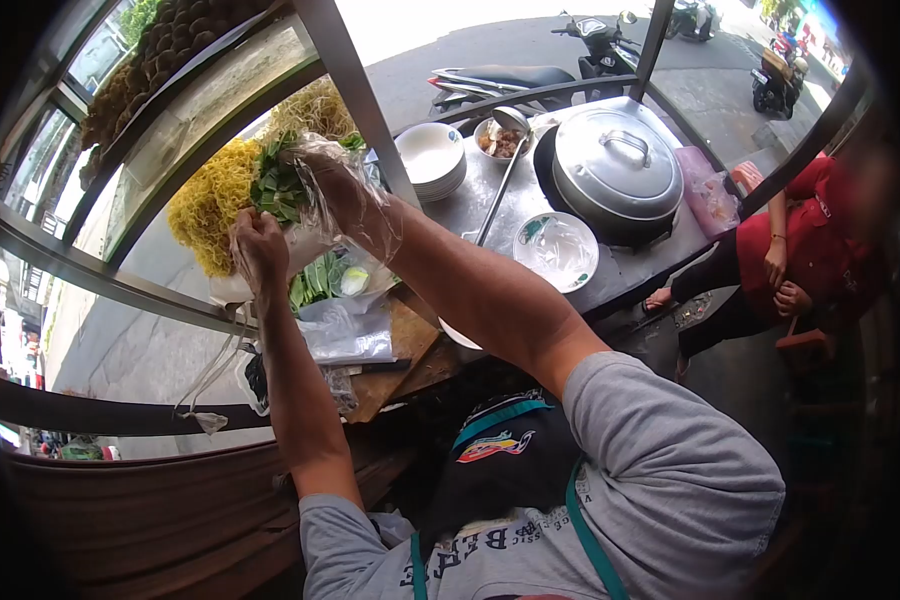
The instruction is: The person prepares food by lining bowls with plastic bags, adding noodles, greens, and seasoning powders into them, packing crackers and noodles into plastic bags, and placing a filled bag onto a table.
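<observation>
My right hand (328,185), covered by a clear plastic bag (375,225), is closed on a bunch of chopped leafy greens (273,182). My left hand (258,243) has its fingers curled at the lower edge of the same greens, pinching them. Just beyond both hands sits a heap of yellow noodles (210,205), with paler thin noodles (310,110) behind. Below the hands lie more green leaves (315,283) and a pale round item (354,281) I cannot name.
Plastic sheets (345,330) lie on a wooden board (400,345). At right are stacked white plates (432,160), a bowl of brown food (497,142), a ladle (510,122), a plastic-lined bowl (556,252) and a lidded pot (618,165). Cart posts frame the space; a person in red (805,240) is at right.
</observation>
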`<state>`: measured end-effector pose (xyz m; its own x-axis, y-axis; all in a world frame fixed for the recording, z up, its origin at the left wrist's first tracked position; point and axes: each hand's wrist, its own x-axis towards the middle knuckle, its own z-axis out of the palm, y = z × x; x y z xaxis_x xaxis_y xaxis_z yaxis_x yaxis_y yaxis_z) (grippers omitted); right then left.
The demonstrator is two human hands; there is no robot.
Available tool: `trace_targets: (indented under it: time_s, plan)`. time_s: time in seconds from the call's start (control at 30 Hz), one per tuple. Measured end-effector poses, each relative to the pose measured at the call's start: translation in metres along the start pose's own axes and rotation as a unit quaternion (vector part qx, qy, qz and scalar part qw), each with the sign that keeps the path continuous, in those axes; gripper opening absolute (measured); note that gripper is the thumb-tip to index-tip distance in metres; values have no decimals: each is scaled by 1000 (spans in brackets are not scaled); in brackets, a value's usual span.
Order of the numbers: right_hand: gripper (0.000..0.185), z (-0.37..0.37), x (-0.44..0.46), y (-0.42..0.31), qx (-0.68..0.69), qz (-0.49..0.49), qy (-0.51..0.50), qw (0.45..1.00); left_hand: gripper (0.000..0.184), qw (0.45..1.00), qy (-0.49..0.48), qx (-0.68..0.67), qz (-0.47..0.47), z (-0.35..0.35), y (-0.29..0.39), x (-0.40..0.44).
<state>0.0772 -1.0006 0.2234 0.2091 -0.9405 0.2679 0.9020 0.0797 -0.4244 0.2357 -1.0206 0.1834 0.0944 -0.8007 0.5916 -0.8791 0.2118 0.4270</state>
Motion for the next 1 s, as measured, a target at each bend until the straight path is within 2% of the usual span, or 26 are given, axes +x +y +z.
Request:
trace_targets:
  time_s: [0.1,0.23,0.33,0.4,0.47,0.5,0.53,0.57,0.6,0.67,0.7,0.77,0.83,0.87,0.97,1.0]
  plan:
    - [15,-2,-5,3,0,5,16,1000,23,1000,9,8,7,-1,2,-7]
    - [21,-11,-2,4,-43,-3,31,999,20,1000,0,-13,1,-4,8,-10]
    - [20,-22,-20,2,-30,41,-37,998,17,994,33,-102,5,1,-13,-11]
    - [19,-9,-62,-22,-105,84,15,991,16,969,46,-233,-73,-22,1,-39]
    - [20,-28,-106,-43,-156,132,71,976,18,916,41,-367,-157,-33,16,-85]
    - [22,-48,-126,-51,-168,153,98,969,16,920,25,-370,-125,-33,25,-115]
    - [24,-65,-149,-60,-263,107,58,957,14,921,-15,-372,-116,-24,34,-147]
    - [26,-82,-169,-72,-358,55,9,932,14,911,-103,-378,-128,-18,44,-178]
    - [27,-100,-190,-85,-658,-60,-72,747,17,906,-197,-348,-143,-13,55,-201]
    - [30,-129,-224,-72,-734,-106,10,670,24,875,-324,-313,-179,23,58,-237]
    - [31,-142,-243,-56,-543,-35,167,822,27,882,-341,-280,-163,41,60,-249]
    - [39,-166,-269,-45,-782,-123,81,606,31,893,-376,-212,-128,70,65,-262]
    - [40,-191,-288,-30,-788,-97,77,603,31,901,-402,-146,-78,89,72,-258]
    - [35,-197,-291,-24,-839,-95,26,535,31,901,-416,-110,-53,91,74,-256]
    - [32,-206,-300,-29,-803,81,-31,590,26,907,-402,-111,-64,98,82,-247]
    - [32,-201,-289,-29,-825,159,-33,541,25,902,-405,-127,-80,97,84,-253]
